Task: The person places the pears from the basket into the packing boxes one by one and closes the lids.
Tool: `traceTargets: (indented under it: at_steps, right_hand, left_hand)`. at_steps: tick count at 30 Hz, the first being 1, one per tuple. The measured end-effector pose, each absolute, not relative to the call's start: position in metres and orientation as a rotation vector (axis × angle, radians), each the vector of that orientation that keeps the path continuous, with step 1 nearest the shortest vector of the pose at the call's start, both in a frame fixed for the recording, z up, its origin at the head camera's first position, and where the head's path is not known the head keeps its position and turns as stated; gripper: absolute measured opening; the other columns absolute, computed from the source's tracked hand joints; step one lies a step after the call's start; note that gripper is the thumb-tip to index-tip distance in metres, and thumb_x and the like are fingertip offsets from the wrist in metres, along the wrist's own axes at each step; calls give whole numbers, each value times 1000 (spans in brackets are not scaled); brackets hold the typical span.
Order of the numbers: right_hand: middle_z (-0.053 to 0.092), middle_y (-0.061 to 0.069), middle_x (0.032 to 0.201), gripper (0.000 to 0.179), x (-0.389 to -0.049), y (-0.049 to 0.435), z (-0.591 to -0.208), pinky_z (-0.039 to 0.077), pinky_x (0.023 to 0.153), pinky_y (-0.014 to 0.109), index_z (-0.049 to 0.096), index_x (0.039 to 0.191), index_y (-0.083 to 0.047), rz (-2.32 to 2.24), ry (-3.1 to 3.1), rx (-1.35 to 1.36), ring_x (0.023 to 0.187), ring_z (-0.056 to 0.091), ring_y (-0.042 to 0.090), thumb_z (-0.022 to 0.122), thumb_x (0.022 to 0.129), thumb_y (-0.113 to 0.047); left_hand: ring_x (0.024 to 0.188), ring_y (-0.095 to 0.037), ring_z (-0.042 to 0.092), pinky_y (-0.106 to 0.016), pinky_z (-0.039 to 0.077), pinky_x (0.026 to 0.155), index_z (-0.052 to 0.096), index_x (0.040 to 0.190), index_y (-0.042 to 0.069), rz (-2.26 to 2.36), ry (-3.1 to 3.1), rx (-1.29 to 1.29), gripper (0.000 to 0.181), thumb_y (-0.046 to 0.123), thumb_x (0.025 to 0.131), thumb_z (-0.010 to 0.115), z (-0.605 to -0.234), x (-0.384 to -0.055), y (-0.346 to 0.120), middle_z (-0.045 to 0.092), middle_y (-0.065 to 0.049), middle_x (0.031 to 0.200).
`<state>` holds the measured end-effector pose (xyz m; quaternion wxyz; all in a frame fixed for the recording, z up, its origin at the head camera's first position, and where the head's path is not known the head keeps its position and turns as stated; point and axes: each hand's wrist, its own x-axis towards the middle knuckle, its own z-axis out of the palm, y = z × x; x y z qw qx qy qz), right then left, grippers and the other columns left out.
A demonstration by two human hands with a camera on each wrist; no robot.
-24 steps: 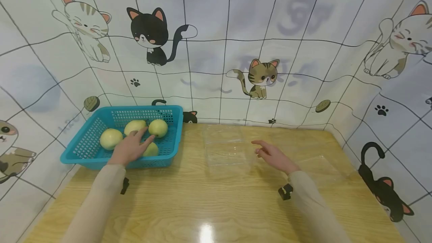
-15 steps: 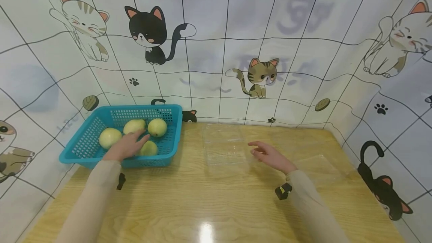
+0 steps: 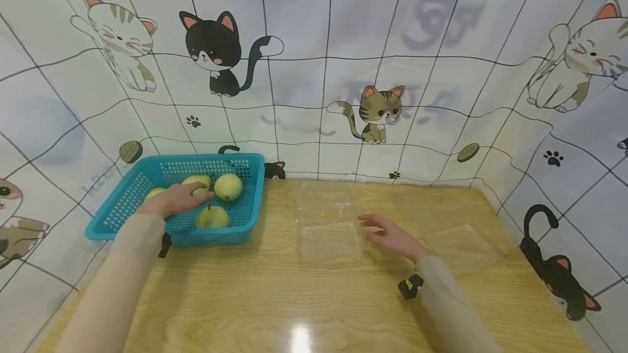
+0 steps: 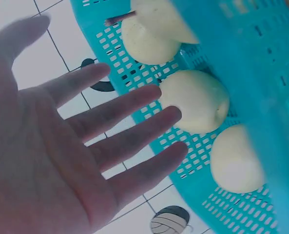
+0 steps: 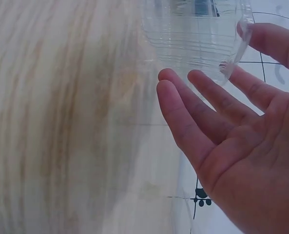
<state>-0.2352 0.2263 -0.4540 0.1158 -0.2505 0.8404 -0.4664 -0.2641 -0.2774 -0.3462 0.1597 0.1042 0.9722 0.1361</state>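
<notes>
Prob. looking at a small booth-like nook, home or studio, can't tell which. A white cat-print sheet (image 3: 304, 119) w/ wavy grid lines is covering the back & both sides, closing in a wood-grain table (image 3: 314, 298). Faint purple-gray marks (image 3: 434, 23) are showing on the sheet, & a bright glare spot (image 3: 300, 338) is shining on the table. Yellow-green fruit (image 3: 212, 217) is sitting in a blue plastic basket (image 3: 221, 237), giving a kitchen-ish feel.

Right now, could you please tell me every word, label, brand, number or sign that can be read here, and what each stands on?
No text can be read with certainty.
Wall: faint purple marks, perhaps letters, too blurred to read.
Right black wrist piece: yellow mark, too small to read.
Basket, fruit, clear box: none seen.
</notes>
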Motion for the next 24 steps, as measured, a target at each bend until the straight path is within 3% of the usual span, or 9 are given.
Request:
traceTargets:
  at_steps: [4,8,15,24]
  right_hand:
    - [41,33,138,49,-233,230,-459,40,98,56,37,142,6,-1405,2437,-717,125,41,49,54,97,-4]
    - [39,33,140,52,-231,231,-464,40,98,55,35,144,5,-1435,2414,-709,123,43,50,55,97,-3]
    - [37,31,143,54,-226,228,-472,40,99,54,32,146,2,-1507,2375,-691,126,40,49,55,97,-4]
    - [36,31,143,55,-219,232,-472,48,88,44,31,148,0,-1520,2373,-621,121,47,48,54,98,-7]
  left_hand:
    - [119,-53,44,-61,42,90,44,136,-8,354,2751,402,69,48,97,49,-341,-273,-274,45,-35,134]
    - [111,-46,52,-56,47,83,51,128,-6,386,2691,453,60,42,93,60,-340,-280,-273,53,-33,124]
    - [115,-49,49,-62,43,88,47,134,-6,495,2591,488,66,37,88,68,-346,-293,-277,50,-35,127]
    - [127,-48,40,-59,42,94,34,143,-4,921,2366,471,65,28,94,63,-362,-301,-302,39,-34,140]
